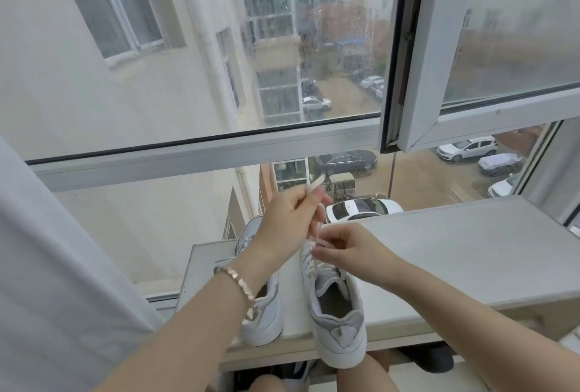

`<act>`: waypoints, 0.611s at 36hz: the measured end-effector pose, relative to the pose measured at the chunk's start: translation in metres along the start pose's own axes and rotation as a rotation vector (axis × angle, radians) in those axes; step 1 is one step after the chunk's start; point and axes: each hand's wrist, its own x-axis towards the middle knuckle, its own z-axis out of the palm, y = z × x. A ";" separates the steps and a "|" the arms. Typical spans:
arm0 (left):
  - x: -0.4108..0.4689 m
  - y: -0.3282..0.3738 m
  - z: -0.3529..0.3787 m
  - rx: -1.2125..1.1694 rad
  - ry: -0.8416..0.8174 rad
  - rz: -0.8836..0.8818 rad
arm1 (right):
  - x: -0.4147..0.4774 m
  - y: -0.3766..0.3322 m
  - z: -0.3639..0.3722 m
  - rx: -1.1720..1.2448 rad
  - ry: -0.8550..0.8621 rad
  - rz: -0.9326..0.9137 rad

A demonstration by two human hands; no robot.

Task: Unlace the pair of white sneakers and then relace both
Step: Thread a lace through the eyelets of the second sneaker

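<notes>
Two white sneakers stand side by side on a white windowsill [455, 253], heels toward me. The right sneaker [337, 322] has grey trim, and its heel hangs over the sill's front edge. My left hand [287, 222] is raised above it and pinches one end of its white shoelace [315, 186], pulling it upward. My right hand [348, 248] pinches the lace low down at the eyelets. The left sneaker [265, 313] is partly hidden behind my left forearm, which wears a bracelet.
A large window with rain on the glass rises right behind the sill; an opened sash [417, 127] hangs above right. A white curtain [47, 266] hangs at the left. The sill stretches to the right of the shoes. Dark footwear [430, 360] lies below the sill.
</notes>
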 end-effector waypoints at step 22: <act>-0.015 -0.030 0.010 0.385 -0.199 -0.100 | 0.015 0.002 -0.016 -0.198 0.327 0.023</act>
